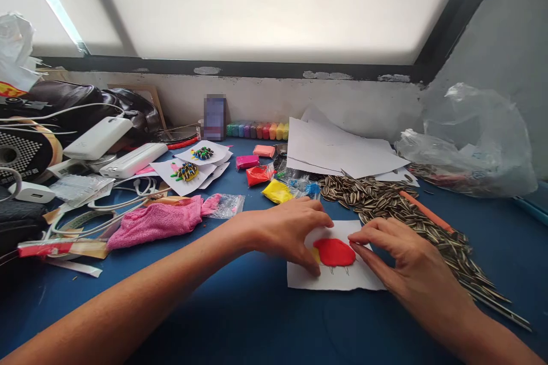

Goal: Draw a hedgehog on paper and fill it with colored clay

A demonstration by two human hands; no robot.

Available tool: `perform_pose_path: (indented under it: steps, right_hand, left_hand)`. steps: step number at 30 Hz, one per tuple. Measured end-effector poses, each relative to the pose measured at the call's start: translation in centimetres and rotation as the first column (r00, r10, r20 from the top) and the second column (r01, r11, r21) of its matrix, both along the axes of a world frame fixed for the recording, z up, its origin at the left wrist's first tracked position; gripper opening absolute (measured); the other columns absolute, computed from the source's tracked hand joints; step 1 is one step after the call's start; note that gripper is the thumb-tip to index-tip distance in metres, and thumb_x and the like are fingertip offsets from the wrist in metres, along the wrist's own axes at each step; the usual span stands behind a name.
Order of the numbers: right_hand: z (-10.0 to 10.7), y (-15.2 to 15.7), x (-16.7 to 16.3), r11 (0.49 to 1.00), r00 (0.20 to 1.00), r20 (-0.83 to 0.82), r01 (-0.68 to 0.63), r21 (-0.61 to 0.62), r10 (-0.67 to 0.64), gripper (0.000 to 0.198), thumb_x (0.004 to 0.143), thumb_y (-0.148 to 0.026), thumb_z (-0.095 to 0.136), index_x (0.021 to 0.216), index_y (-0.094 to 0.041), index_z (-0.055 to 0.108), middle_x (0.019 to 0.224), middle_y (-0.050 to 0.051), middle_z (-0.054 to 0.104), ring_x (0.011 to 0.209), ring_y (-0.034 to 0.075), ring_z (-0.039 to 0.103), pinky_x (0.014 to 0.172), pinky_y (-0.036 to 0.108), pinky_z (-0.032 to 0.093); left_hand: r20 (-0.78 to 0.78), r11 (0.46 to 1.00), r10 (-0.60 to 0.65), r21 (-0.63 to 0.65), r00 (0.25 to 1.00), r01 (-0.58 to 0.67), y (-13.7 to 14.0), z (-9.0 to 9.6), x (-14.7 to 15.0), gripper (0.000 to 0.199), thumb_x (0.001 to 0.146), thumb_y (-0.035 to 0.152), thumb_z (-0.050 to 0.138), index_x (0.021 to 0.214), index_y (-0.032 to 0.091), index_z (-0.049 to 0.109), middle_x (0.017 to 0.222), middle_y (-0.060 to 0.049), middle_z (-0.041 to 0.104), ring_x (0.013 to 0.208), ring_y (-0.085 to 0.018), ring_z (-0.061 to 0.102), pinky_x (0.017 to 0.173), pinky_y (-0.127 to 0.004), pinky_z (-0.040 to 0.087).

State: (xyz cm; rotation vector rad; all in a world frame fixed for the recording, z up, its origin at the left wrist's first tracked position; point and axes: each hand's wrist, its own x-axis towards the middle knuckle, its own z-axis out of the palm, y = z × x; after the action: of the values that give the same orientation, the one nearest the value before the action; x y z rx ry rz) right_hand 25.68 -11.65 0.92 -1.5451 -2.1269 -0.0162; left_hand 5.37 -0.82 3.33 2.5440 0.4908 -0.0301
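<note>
Lying flat on a white sheet (pixel 301 280), a patch of red clay (pixel 336 252), with a small yellow piece (pixel 316 255) at the red clay's left end and drawn leg lines (pixel 340 271) just below. Left of the red clay, left hand (pixel 287 229) open, thumb by the yellow piece, fingers arching behind. At the red clay's right end, right hand (pixel 405 265) with thumb and forefinger tips close together; cannot tell whether gripping anything. Behind and right of the red clay, sunflower seeds (pixel 383 197) heaped around an orange stick (pixel 427 211). Behind and left of the red clay, a yellow packet (pixel 277 191).
</note>
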Motion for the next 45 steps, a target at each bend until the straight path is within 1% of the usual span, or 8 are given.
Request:
perform_pose_path:
  steps: [5,12,17,23,28,31,38,45]
  right_hand:
    - [-0.5,0.1,0.0,1.000,0.999,0.024,-0.023,-0.001,0.024,0.021,0.094,-0.024,0.051,0.088,-0.023,0.071,0.080,0.003,0.065,0.074,0.019,0.060,0.063,0.031,0.051]
    - [-1.1,0.5,0.1,0.998,0.993,0.107,-0.053,0.043,0.048,0.026,0.096,-0.025,0.047,0.087,-0.022,0.072,0.079,0.005,0.064,0.073,0.020,0.058,0.064,0.033,0.050]
    - [-1.1,0.4,0.2,0.997,0.986,0.147,-0.079,0.015,0.076,0.026,0.095,-0.021,0.048,0.087,-0.022,0.072,0.079,0.004,0.064,0.073,0.019,0.059,0.065,0.032,0.050]
    - [-0.6,0.0,0.5,0.993,0.964,0.238,-0.109,-0.050,0.117,0.029,0.091,-0.011,0.045,0.093,-0.023,0.072,0.082,0.005,0.063,0.075,0.020,0.058,0.065,0.031,0.050]
    - [-0.7,-0.6,0.6,0.998,0.946,0.319,-0.052,-0.039,0.061,0.036,0.084,-0.004,0.041,0.097,-0.020,0.071,0.087,0.009,0.063,0.077,0.023,0.056,0.066,0.037,0.050]
    - [-0.8,-0.7,0.5,0.997,0.945,0.319,-0.064,-0.045,0.075,0.037,0.084,-0.004,0.041,0.100,-0.020,0.070,0.087,0.009,0.063,0.078,0.023,0.056,0.065,0.037,0.049]
    - [-0.5,-1.0,0.3,0.994,0.945,0.309,-0.103,-0.042,0.111,0.035,0.084,-0.005,0.041,0.095,-0.022,0.070,0.083,0.008,0.062,0.072,0.022,0.055,0.061,0.034,0.048]
    - [-0.6,-1.1,0.2,0.996,0.941,0.326,-0.088,-0.011,0.087,0.036,0.081,-0.005,0.042,0.097,-0.023,0.068,0.085,0.008,0.062,0.075,0.022,0.056,0.064,0.033,0.047]
  left_hand:
    - [-0.020,0.998,-0.041,0.044,0.999,0.042,0.1,-0.2,0.0,0.069,0.067,0.040,0.081,0.125,0.015,0.056,0.123,-0.009,0.051,0.111,-0.024,0.048,0.094,-0.031,0.042]
    - [-0.006,0.994,-0.071,0.087,0.997,0.071,0.2,-0.5,0.0,0.059,0.068,0.041,0.079,0.118,0.016,0.059,0.118,-0.007,0.050,0.108,-0.023,0.047,0.093,-0.030,0.041]
    - [-0.013,0.993,-0.072,0.096,0.997,0.072,0.2,-0.6,0.0,0.060,0.068,0.042,0.079,0.119,0.017,0.058,0.118,-0.007,0.049,0.109,-0.023,0.046,0.094,-0.031,0.041]
    - [-0.015,0.994,-0.070,0.080,0.997,0.071,0.1,-0.4,0.0,0.061,0.069,0.042,0.079,0.120,0.018,0.058,0.119,-0.007,0.049,0.109,-0.024,0.045,0.093,-0.033,0.042]
    - [-0.019,0.996,-0.063,0.066,0.998,0.064,0.1,-0.4,0.0,0.061,0.069,0.041,0.079,0.121,0.018,0.058,0.119,-0.008,0.050,0.108,-0.025,0.046,0.092,-0.033,0.043]
    - [-0.008,0.997,-0.061,0.057,0.998,0.061,0.2,-0.5,-0.1,0.061,0.070,0.041,0.078,0.123,0.018,0.057,0.119,-0.008,0.049,0.109,-0.024,0.046,0.092,-0.033,0.043]
    - [-0.021,0.996,-0.065,0.067,0.998,0.066,0.2,-0.4,0.0,0.060,0.070,0.040,0.077,0.122,0.019,0.058,0.121,-0.008,0.049,0.108,-0.024,0.046,0.092,-0.033,0.043]
    - [-0.030,0.996,-0.069,0.061,0.997,0.071,0.2,-0.3,0.0,0.059,0.070,0.039,0.077,0.122,0.018,0.058,0.120,-0.008,0.049,0.108,-0.024,0.045,0.092,-0.033,0.043]
